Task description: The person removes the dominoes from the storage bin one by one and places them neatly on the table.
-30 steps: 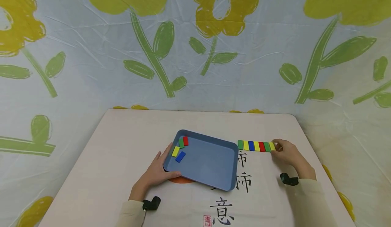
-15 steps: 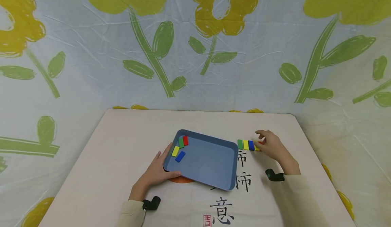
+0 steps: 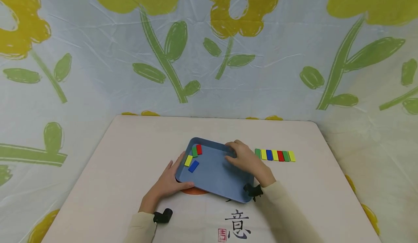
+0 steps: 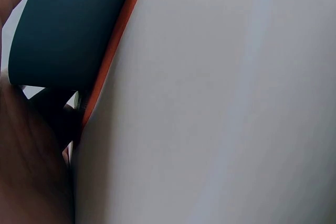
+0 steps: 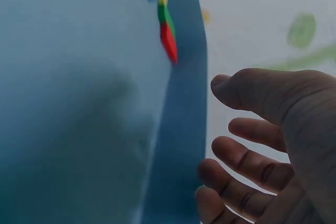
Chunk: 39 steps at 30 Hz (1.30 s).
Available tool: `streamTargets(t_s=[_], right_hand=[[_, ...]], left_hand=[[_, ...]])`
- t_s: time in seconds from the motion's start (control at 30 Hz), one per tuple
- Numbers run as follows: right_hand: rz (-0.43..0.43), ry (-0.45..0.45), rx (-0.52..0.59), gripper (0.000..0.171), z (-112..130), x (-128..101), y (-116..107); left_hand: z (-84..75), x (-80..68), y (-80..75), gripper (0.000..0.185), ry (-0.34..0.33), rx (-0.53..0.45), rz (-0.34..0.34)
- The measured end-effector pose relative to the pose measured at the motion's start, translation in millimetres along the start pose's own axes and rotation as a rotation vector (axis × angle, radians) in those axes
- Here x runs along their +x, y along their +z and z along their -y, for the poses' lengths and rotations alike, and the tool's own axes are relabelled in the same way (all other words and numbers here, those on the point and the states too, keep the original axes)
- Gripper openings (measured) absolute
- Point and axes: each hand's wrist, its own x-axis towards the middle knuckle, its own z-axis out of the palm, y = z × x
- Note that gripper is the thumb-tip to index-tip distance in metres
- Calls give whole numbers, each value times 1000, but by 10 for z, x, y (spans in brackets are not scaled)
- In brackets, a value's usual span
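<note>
In the head view I see my left hand (image 3: 169,183) at the lower centre of the frame, lying against the near left corner of the blue tray (image 3: 218,177). Its fingers run along the tray's left wall and its thumb rests on the near rim, so its grip is on the tray. In the left wrist view I make out only the tray's dark underside (image 4: 68,30) at upper left, with an orange edge beneath it, over the pale desk (image 4: 220,103).

My right hand (image 3: 243,159) hovers over the right half of the tray, just right of centre in the head view. The right wrist view shows its fingers (image 5: 247,156) loosely curled at lower right, the grip open and holding nothing.

Four blocks lie in the tray's far left corner: a green block (image 3: 194,152) and a red block (image 3: 199,149) side by side, and a yellow block (image 3: 188,160) and a blue block (image 3: 193,166) nearer to me.

Right of the tray, a row of blocks (image 3: 275,155) lies on the desk (image 3: 114,156), touching edge to edge: green, yellow, blue, yellow, red, green, yellow.
</note>
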Motion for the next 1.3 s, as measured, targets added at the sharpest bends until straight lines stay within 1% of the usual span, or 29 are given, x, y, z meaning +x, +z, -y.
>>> streamTargets(t_s=[0.1, 0.23, 0.33, 0.43, 0.63, 0.8, 0.9, 1.03, 1.3], right_hand=[[50, -37, -3, 47, 166, 79, 166], [134, -49, 9, 48, 335, 169, 338], [182, -55, 5, 48, 413, 225, 441], [209, -60, -14, 49, 459, 277, 520], [239, -86, -26, 49, 534, 376, 587], [273, -115, -60, 47, 566, 433, 625], [287, -118, -75, 44, 572, 451, 640], [307, -124, -88, 42, 586, 469, 654], [325, -148, -130, 44, 624, 512, 702]], left_hand=[[0, 3, 5, 113, -3, 0, 1], [1, 10, 9, 112, 2, 3, -1], [0, 9, 9, 112, 9, 3, -5], [-1, 2, 8, 113, 12, 2, -7], [5, -5, 7, 113, 14, 4, -13], [1, -14, 9, 113, 7, 4, -14], [-3, -19, 12, 113, 5, 10, -11], [-6, -22, 10, 113, 13, 11, -11], [7, -16, 10, 113, 32, 16, -19]])
